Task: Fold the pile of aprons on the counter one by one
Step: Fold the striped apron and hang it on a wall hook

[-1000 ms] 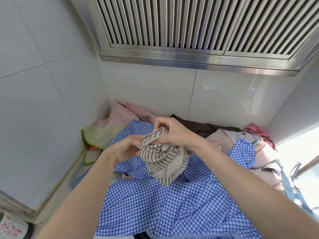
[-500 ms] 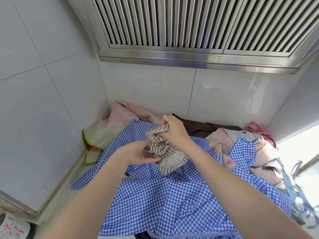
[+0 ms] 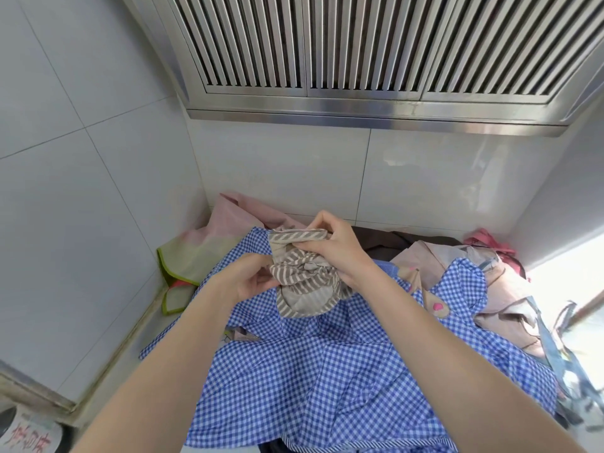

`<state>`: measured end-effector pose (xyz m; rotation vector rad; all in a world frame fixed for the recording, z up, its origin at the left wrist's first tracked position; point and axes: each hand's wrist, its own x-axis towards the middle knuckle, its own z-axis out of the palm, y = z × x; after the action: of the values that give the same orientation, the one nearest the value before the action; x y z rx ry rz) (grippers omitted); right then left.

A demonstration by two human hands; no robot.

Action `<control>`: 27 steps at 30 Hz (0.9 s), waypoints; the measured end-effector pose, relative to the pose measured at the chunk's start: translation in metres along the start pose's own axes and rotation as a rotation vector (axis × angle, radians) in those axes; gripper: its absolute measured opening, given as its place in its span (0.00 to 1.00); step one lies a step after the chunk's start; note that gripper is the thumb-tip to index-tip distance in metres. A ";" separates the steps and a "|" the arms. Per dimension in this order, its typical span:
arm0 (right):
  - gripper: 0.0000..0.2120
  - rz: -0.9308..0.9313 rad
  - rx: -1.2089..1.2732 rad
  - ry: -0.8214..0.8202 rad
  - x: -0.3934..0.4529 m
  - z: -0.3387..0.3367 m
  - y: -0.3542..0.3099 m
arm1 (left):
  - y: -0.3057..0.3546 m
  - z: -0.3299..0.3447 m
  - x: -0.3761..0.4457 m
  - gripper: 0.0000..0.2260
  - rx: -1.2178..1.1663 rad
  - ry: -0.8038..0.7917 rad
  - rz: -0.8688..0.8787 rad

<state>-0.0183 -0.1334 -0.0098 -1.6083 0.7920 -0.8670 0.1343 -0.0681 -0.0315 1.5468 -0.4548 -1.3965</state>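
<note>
A bunched grey-and-white striped apron (image 3: 305,282) is held up over the pile, between both hands. My right hand (image 3: 333,246) grips its top band and the gathered cloth from the right. My left hand (image 3: 251,277) pinches the bundle's left side from below. Under them a blue-and-white checked apron (image 3: 313,374) lies spread across the counter. A pink and green apron (image 3: 209,246) lies at the back left. Beige aprons (image 3: 434,259) with pink spots and a red one (image 3: 487,241) are heaped at the back right. A dark brown one (image 3: 392,240) shows behind my right hand.
White tiled walls (image 3: 81,207) close in the counter on the left and back. A steel slatted extractor hood (image 3: 359,60) hangs overhead. Blue straps (image 3: 555,348) trail off the right side by a bright window. A printed cup lid (image 3: 29,436) sits at the bottom left.
The striped apron has been gathered from a loose hanging drape into a tight bundle. Both hands rose slightly and drew closer around it.
</note>
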 end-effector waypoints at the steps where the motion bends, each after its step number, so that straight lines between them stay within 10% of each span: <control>1: 0.16 -0.027 0.003 -0.003 -0.002 -0.001 -0.002 | 0.002 0.001 0.000 0.10 -0.028 0.009 0.007; 11: 0.32 -0.185 -0.854 -0.282 -0.004 -0.005 0.002 | 0.009 0.019 0.010 0.18 0.273 0.141 0.115; 16: 0.28 -0.198 -0.776 -0.294 -0.003 -0.007 0.001 | 0.007 0.011 0.007 0.03 0.116 0.087 0.057; 27: 0.20 -0.313 -0.722 -0.189 -0.002 -0.001 0.006 | 0.008 0.013 -0.005 0.13 0.034 -0.010 0.064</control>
<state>-0.0207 -0.1337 -0.0159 -2.4620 0.7729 -0.6558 0.1240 -0.0735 -0.0204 1.5404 -0.5322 -1.3536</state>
